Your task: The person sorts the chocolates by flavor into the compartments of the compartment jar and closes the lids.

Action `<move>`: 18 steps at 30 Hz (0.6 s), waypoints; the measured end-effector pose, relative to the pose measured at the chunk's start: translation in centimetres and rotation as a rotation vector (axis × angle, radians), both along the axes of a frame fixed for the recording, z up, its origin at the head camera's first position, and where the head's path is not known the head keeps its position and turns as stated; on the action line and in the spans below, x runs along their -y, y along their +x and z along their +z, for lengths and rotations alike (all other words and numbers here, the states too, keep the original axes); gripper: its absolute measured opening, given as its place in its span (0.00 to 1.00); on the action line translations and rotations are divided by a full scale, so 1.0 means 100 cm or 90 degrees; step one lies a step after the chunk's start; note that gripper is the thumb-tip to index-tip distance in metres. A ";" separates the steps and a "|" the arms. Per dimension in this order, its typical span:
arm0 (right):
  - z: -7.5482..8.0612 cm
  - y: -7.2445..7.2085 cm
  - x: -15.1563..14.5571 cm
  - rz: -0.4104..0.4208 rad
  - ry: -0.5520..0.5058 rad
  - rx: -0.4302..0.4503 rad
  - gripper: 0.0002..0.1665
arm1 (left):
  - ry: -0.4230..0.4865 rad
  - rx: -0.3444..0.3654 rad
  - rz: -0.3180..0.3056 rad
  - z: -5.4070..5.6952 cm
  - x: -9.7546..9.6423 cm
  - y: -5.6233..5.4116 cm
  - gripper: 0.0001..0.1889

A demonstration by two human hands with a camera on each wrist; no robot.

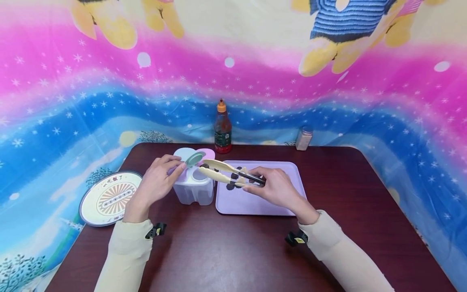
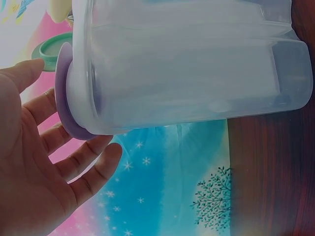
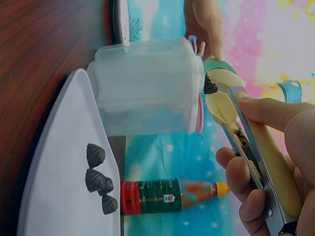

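Observation:
My right hand (image 1: 277,184) grips a pair of cream-and-steel tongs (image 1: 219,170). Between the tong tips sits a small black ridged piece (image 3: 210,85), close over the uncovered round opening of a translucent seasoning box (image 1: 195,190). That opening's green lid (image 1: 196,158) stands tilted up. My left hand (image 1: 160,178) is beside the box; its thumb (image 2: 30,73) touches the green lid's edge, while the other fingers spread around a purple lid (image 2: 63,93). Several more black ridged pieces (image 3: 98,182) lie on a pale purple tray (image 1: 255,205) below the tongs.
A sauce bottle (image 1: 223,129) with an orange cap stands behind the box. Toward the back right is a small shaker jar (image 1: 304,139). At the left table edge lies a patterned oval plate (image 1: 93,202). A printed cloth (image 1: 255,81) rises behind the brown table (image 1: 219,255).

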State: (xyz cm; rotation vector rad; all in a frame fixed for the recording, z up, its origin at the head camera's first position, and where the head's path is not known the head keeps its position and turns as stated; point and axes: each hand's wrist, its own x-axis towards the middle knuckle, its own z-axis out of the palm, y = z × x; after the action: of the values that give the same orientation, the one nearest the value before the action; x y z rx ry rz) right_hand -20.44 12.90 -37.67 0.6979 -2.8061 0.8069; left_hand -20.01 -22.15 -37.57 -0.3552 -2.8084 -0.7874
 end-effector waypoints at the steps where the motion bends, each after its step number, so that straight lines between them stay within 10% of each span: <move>1: 0.000 0.000 0.001 0.001 0.000 0.003 0.28 | 0.000 0.000 0.001 0.000 0.000 0.000 0.29; 18: 0.002 0.002 0.006 -0.001 0.006 0.026 0.28 | 0.001 0.006 0.002 0.000 0.000 0.000 0.29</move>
State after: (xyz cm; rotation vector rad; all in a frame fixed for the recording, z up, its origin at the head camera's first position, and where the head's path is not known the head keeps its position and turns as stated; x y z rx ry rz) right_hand -20.27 12.33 -37.47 0.6891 -2.8472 0.8175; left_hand -19.96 -22.12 -37.56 -0.3473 -2.8163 -0.7931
